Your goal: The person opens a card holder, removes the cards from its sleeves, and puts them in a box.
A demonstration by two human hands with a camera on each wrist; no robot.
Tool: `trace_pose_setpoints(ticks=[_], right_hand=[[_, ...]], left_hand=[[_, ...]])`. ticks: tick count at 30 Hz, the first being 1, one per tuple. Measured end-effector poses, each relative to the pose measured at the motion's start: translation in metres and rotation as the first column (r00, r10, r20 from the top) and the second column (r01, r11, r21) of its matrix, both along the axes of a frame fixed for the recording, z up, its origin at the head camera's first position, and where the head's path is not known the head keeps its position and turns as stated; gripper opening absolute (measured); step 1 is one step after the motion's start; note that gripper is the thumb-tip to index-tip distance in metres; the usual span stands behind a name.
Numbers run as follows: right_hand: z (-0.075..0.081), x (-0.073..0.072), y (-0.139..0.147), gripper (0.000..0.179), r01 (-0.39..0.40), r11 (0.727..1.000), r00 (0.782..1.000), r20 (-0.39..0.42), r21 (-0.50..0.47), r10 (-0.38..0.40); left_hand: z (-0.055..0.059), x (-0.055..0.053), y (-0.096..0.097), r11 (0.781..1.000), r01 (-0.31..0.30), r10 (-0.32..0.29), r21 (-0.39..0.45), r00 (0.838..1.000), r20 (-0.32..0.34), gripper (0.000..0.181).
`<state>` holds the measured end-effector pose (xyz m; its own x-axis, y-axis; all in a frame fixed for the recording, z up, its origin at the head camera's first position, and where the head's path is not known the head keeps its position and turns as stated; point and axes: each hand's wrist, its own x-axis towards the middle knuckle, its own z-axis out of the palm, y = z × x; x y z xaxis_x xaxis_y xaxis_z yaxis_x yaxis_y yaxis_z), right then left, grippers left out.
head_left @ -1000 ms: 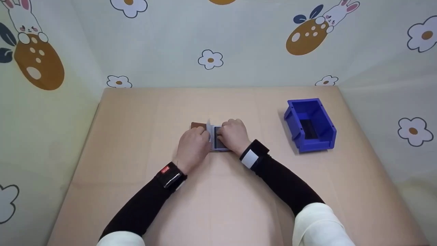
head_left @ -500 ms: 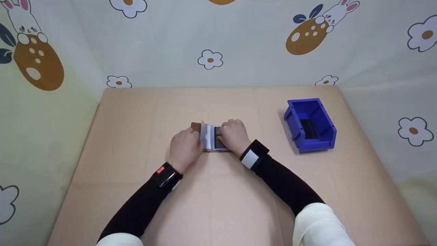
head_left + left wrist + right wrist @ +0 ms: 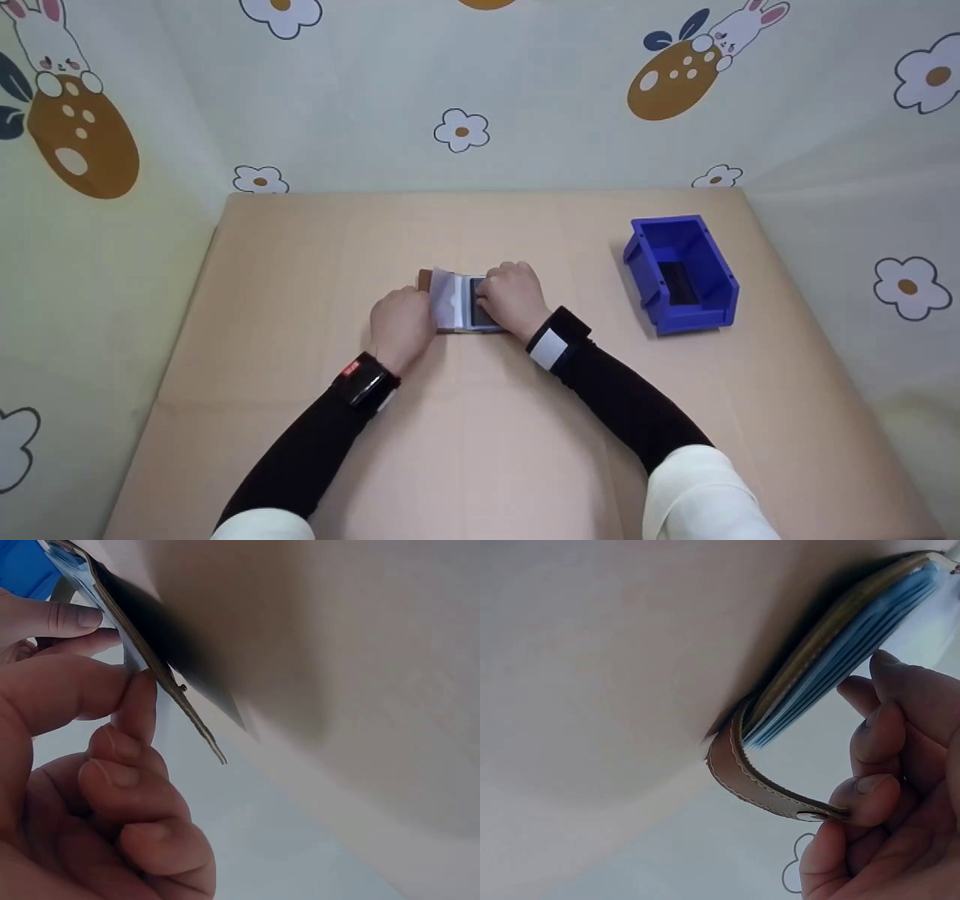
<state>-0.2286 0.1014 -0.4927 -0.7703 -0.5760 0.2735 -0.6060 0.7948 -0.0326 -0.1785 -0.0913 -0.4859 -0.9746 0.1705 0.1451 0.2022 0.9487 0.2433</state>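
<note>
A brown leather card holder (image 3: 424,278) lies spread on the table with its clear plastic sleeves showing. At its left side my left hand (image 3: 403,325) pinches a clear sleeve (image 3: 444,301) between thumb and forefinger, the other fingers curled. My right hand (image 3: 514,297) holds the right part, over a dark pocket page, with its fingers bent. In the right wrist view a stack of bluish sleeves (image 3: 840,664) fans out by the fingertips. The stitched strap (image 3: 754,781) with its snap bends up, its end against a curled finger.
At the right of the table (image 3: 300,247) stands a blue plastic bin (image 3: 716,262) with a dark flat patch on its floor. Patterned light walls (image 3: 360,105) rise behind and on both sides.
My left hand has moved leftward, drawing the clear sleeve from upright down toward the left cover. More of the sleeve shows now. My right hand stays in place.
</note>
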Motion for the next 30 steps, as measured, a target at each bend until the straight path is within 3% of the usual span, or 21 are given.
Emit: trace_pose_setpoints(ticks=[6,16,24,30], right_hand=[[-0.0007,-0.0007,-0.0004,0.009,-0.004,1.000,1.000,-0.002,-0.004,0.004],[-0.0010,-0.0007,-0.0002,0.008,-0.004,1.000,1.000,-0.007,-0.004,0.004],[-0.0015,-0.0005,0.0001,0.010,-0.004,1.000,1.000,0.003,-0.002,0.004],[-0.0018,-0.0009,0.0003,0.010,-0.002,1.000,1.000,0.009,-0.002,0.002]], left_hand=[[-0.0027,-0.0018,0.0004,1.000,-0.007,0.008,-0.021,1.000,0.016,0.010],[-0.0059,-0.0020,0.0021,0.998,0.014,-0.015,-0.060,1.000,-0.023,0.011],[-0.0014,-0.0050,0.0007,0.996,-0.002,0.005,-0.095,0.999,0.038,0.011],[-0.0016,-0.0050,0.0005,0.995,0.003,0.000,-0.097,1.000,0.030,0.011]])
